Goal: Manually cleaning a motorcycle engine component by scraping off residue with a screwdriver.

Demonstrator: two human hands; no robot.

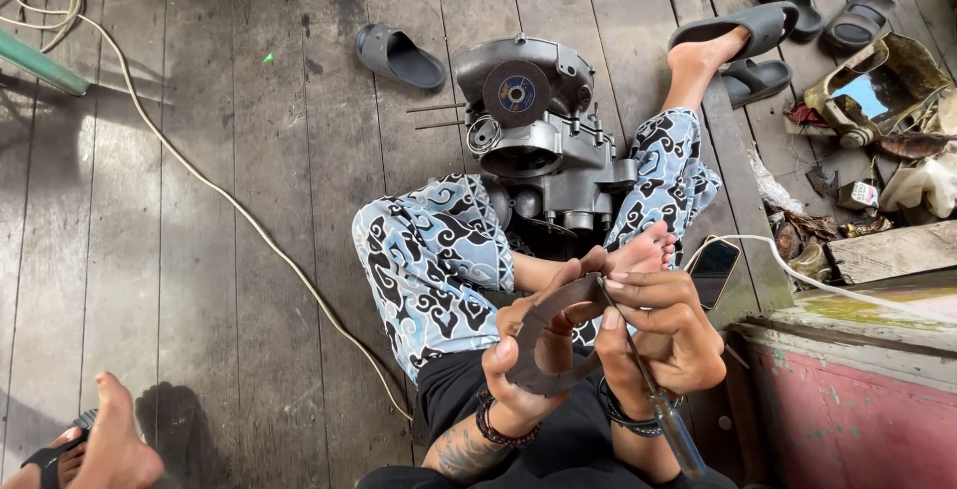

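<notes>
So the left hand (528, 349) has its grip curled tight around a flat, curved dark gasket-looking piece (546, 325), thumb pressed on the near edge, holding it up over the lap. The right hand (663, 325), touching that grip from the right, pinches a thin screwdriver (653, 389) with the tip on the piece's top end and the clear handle hanging toward the body. Just past both grips a grey engine case (538, 130) sits on the wooden floor (199, 280) between the legs, and a phone (714, 270) lies right of them.
</notes>
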